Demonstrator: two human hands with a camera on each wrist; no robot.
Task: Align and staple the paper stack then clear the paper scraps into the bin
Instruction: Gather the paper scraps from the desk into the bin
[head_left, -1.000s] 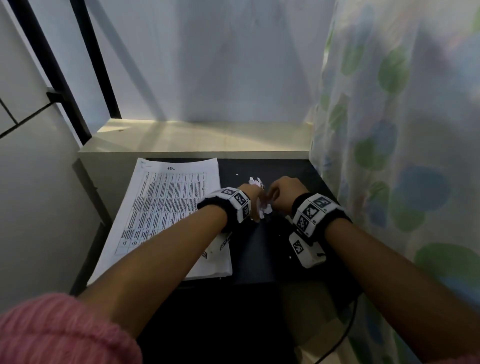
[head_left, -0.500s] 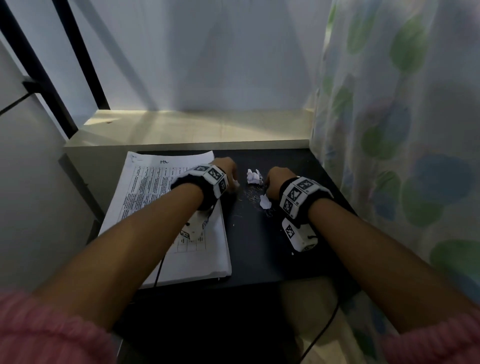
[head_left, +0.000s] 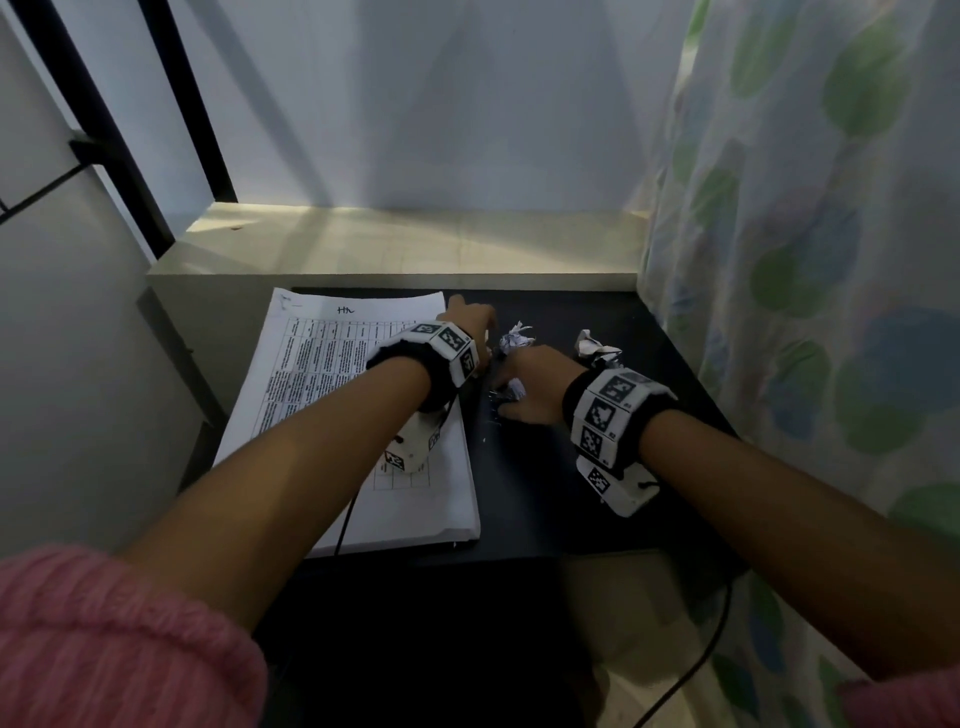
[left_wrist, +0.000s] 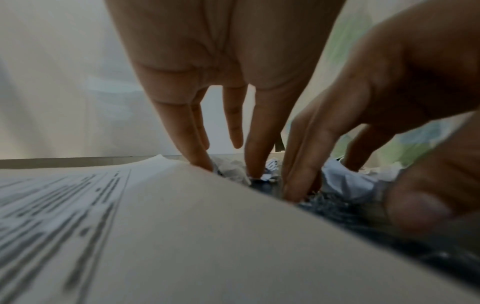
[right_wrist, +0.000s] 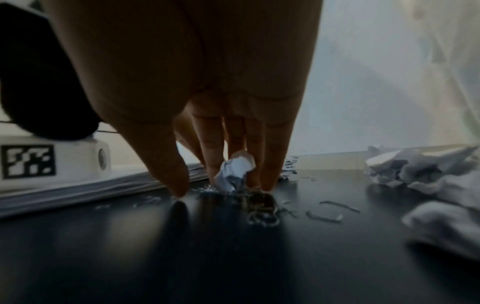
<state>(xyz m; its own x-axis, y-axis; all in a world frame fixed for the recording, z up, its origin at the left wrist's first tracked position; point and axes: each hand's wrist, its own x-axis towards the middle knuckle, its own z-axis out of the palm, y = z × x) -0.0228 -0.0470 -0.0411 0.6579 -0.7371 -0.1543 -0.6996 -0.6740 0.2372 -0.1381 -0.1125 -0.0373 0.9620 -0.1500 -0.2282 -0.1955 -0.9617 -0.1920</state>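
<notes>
A printed paper stack (head_left: 322, 395) lies on the left of the black table (head_left: 545, 467). My left hand (head_left: 467, 312) is at the stack's far right corner, and in the left wrist view its straight fingers (left_wrist: 200, 148) touch the table beside the stack's edge (left_wrist: 130, 226). My right hand (head_left: 506, 397) is just to the right, straight fingers (right_wrist: 270, 164) down on the table among loose staples (right_wrist: 262, 207). A small crumpled scrap (right_wrist: 235, 170) stands between its fingers. Two bigger crumpled scraps (head_left: 517, 340) (head_left: 597, 348) lie beyond. I see neither stapler nor bin.
A pale ledge (head_left: 415, 249) runs behind the table against the wall. A spotted curtain (head_left: 805, 260) hangs along the right side. More crumpled paper (right_wrist: 428, 181) lies right of my right hand. A cable (head_left: 691, 670) hangs below the table's front edge.
My hands were together over the scraps and have parted. The left hand moved out along the stack's right edge. The right hand went down onto the staples, and a scrap to its right came into view.
</notes>
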